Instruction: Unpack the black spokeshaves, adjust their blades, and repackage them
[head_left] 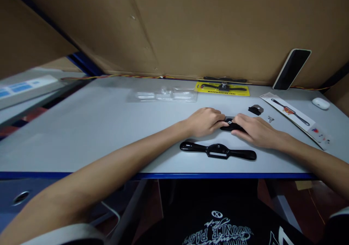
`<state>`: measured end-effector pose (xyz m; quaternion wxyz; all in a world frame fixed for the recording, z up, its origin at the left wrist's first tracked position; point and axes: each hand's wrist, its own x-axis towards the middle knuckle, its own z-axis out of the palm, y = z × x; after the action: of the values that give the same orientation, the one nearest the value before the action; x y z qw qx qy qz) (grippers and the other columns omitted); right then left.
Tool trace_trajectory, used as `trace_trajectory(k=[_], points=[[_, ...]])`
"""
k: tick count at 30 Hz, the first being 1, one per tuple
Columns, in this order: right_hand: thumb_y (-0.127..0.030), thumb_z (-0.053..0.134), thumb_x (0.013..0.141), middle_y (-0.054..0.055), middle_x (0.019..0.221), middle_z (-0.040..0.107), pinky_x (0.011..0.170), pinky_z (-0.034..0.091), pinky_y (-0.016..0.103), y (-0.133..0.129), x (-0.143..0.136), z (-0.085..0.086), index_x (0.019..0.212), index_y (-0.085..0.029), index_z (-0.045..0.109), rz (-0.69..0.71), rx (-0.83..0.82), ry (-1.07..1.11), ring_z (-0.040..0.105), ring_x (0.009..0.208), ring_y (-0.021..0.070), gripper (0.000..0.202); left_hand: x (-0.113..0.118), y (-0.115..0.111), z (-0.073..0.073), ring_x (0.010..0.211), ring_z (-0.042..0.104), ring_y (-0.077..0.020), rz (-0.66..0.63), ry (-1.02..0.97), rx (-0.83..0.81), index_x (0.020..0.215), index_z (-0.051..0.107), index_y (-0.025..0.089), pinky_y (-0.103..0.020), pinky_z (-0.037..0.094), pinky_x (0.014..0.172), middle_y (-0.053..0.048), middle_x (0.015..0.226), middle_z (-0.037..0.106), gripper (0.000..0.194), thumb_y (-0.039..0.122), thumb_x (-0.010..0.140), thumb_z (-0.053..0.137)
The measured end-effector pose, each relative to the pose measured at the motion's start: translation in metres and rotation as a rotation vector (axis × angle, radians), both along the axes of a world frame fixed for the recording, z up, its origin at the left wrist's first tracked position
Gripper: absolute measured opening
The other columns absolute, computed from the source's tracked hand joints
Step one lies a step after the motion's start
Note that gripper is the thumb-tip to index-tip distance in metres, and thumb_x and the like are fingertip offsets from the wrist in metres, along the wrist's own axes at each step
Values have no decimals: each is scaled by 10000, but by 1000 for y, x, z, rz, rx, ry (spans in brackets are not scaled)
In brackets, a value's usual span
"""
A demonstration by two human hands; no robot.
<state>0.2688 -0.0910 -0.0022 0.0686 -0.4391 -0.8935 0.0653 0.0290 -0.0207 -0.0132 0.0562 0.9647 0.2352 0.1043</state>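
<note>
Both my hands are closed on a black spokeshave point(225, 128) at the right of the table; its ends are hidden under my fingers. My left hand point(205, 122) grips one side, thumb near the small silver screw at its middle. My right hand point(254, 129) wraps round the other side. Closer to me lies a bare black spokeshave body point(218, 149) with a slot in its middle. Just beyond my right hand are a loose blade with a black cap piece point(255, 109) and small metal screws point(271, 119).
A yellow package card with a spokeshave point(222, 88) lies at the back, beside a clear plastic shell point(166, 95). A phone point(291, 69) leans on the brown back panel. To the right are a printed card point(293, 116) and a white earbud case point(321, 103).
</note>
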Motion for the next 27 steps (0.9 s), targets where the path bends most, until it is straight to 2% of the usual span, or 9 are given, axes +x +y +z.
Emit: trace_trajectory(k=[12, 27], points=[[-432, 430, 1075, 103, 1061, 646, 668, 386, 338, 1, 3, 0, 1123, -199, 594, 19, 3, 29, 581, 775, 209, 290, 1, 1, 0, 671, 608, -188, -3, -2, 10, 820, 637, 178, -326, 392, 632, -58, 764, 679, 473, 398, 1109, 334], [-428, 400, 1101, 83, 988, 618, 638, 352, 307, 3, 7, -6, 1099, -184, 638, 82, 113, 25, 525, 734, 185, 341, 4, -1, -4, 654, 609, -190, 33, -15, 83, 796, 641, 180, -322, 371, 596, -61, 728, 681, 470, 354, 1102, 329]])
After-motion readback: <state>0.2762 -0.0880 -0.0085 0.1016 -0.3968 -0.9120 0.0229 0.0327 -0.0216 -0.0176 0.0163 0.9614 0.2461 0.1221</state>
